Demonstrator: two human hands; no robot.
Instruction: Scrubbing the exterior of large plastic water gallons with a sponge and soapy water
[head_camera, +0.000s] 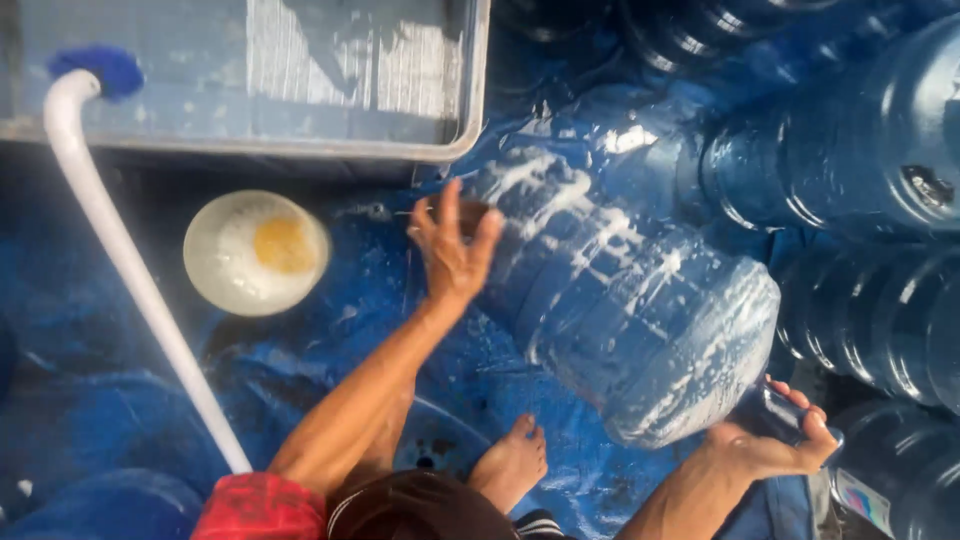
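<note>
A large clear-blue water jug (640, 310) lies tilted on its side, streaked with white soap foam. My left hand (450, 250) presses on its neck end at the upper left, fingers spread around the mouth. My right hand (770, 445) cups the lower edge of the jug's base at the lower right, fingers curled under it. Between the two hands the jug is held just above the wet blue floor (350, 330). My bare foot (512, 462) stands under the jug.
A metal trough (300, 150) of water runs along the top. A white pipe (120, 250) with a blue tip crosses the left side. A white bowl (255, 252) of suds holds a yellow sponge. Several blue jugs (850, 150) are stacked at the right.
</note>
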